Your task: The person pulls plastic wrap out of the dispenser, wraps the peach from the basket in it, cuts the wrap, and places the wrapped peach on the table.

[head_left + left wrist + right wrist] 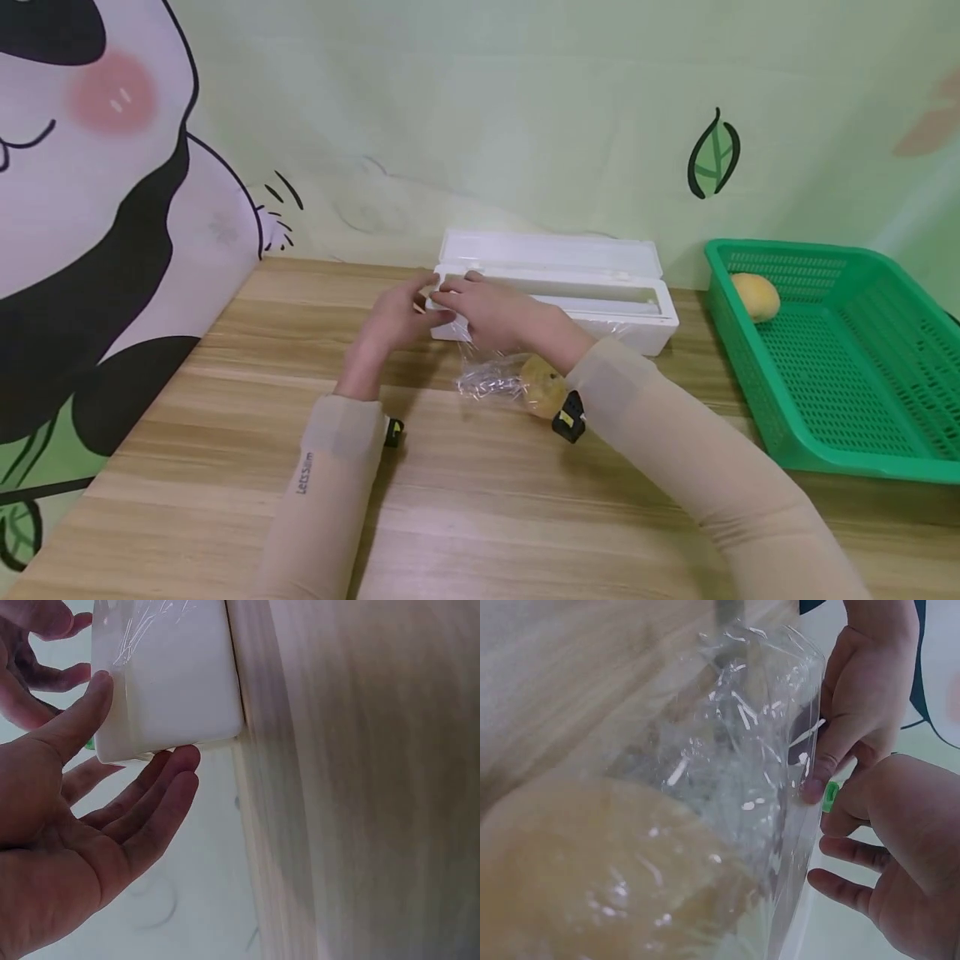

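Note:
A white cling film box [630, 337] stands near the wall with its lid tilted back and a pale roll inside. My left hand [397, 317] grips its left end, thumb on the front and fingers around the end. My right hand [502, 312] reaches over that same corner, its fingertips close to the left thumb. Beside them shows a small green piece [830, 796] on the box edge; whether the right thumb pinches or only presses it is hidden. Clear film [735, 750] hangs from the box front down to a yellow mango-like fruit [542, 387], partly covered by it, on the table.
A green plastic basket [783, 433] stands at the right with another yellow fruit [756, 297] in its far left corner. The wooden table [465, 517] meets a printed cloth backdrop [525, 125] just behind the box. Dark camera mounts [570, 417] sit at both wrists.

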The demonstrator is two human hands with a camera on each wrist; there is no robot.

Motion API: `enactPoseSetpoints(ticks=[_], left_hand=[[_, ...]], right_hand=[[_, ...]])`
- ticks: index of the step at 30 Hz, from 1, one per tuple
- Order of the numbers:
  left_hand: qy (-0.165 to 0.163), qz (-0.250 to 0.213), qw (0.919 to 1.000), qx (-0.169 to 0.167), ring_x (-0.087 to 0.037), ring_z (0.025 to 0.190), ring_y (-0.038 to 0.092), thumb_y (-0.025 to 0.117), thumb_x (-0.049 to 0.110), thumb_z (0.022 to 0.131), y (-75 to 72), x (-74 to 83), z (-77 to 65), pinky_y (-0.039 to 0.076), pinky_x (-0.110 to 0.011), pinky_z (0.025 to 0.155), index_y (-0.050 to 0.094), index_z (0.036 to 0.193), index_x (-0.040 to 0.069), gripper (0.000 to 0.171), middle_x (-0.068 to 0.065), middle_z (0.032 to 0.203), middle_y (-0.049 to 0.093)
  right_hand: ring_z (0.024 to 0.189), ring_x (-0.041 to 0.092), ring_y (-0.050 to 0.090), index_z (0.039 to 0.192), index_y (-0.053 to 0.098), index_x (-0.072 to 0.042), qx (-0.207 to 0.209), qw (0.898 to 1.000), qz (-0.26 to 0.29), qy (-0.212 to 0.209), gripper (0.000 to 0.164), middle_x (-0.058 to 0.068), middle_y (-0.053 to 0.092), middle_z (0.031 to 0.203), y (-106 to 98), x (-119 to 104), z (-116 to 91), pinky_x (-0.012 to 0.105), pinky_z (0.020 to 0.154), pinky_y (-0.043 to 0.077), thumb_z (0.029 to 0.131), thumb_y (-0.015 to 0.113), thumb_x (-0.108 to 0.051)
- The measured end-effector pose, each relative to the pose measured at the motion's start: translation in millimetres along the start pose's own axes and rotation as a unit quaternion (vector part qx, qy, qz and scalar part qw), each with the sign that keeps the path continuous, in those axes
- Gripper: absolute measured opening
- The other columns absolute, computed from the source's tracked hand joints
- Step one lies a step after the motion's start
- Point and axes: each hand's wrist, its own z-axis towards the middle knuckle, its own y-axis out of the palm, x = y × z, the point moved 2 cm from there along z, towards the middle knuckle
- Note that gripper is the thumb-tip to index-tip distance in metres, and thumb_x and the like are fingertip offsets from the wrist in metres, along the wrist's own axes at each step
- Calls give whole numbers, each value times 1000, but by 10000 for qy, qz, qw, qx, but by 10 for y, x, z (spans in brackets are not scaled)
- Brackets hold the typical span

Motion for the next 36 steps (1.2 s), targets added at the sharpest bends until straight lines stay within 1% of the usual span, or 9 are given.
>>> enactPoseSetpoints(ticks=[4,8,14,19,24,27,30,34,36], left_hand=[[-47,32,10000,37,-36,106,64,77,25,94,6,13,0,53,-46,85,46,152,2,69,-27,116,67],[-61,21,10000,51,-36,106,64,77,25,95,8,14,3,53,-47,86,46,152,2,69,-27,115,67],[2,68,9999,89,-37,109,64,77,23,94,12,2,9,53,-48,89,46,151,0,69,-28,120,67],[-35,121,9999,85,-38,107,64,77,23,95,15,17,6,53,-48,87,46,151,1,68,-28,118,67],[-72,209,9997,110,-37,109,62,76,23,96,22,47,-3,53,-47,86,46,152,1,68,-26,128,63],[-90,168,9997,133,-37,107,63,76,22,96,27,57,0,54,-45,83,45,153,1,68,-26,128,63],[-91,104,9997,176,-35,102,64,77,21,95,33,54,8,54,-42,79,46,152,0,68,-26,121,66],[-29,168,9996,232,-32,97,65,77,20,95,40,43,13,54,-39,78,47,151,-1,67,-25,115,68],[-15,169,9995,248,-31,96,65,77,19,95,42,38,14,54,-39,79,46,151,-2,67,-26,114,69]], right_hand=[[147,40,30,160,35,-9,-38,10000,-75,-23,73,11,30,164,4,39,22,44,123,18,92,56,8],[145,39,34,159,36,-10,-52,9998,-202,-34,73,10,32,163,3,64,38,44,119,28,92,60,5],[146,35,34,160,36,-13,-60,9992,-385,-5,74,7,32,163,17,72,41,46,118,32,92,61,4],[144,34,36,158,40,-12,37,9979,-647,37,68,7,36,160,30,65,23,48,114,37,95,61,0],[143,32,37,155,43,-10,136,9937,-1106,83,58,8,40,158,33,32,-10,51,107,45,99,59,-9],[142,32,38,154,45,-10,176,9918,-1252,173,55,8,41,157,29,17,-33,52,105,45,101,60,-15],[143,33,38,153,47,-9,194,9908,-1313,264,53,9,42,156,21,-1,-54,53,105,45,102,60,-18],[141,32,40,152,47,-8,154,9874,-1532,359,51,10,44,154,29,-38,-64,50,105,45,103,58,-21],[136,29,43,150,49,-7,136,9843,-1719,370,49,10,48,149,32,-58,-67,47,102,47,104,57,-22]])
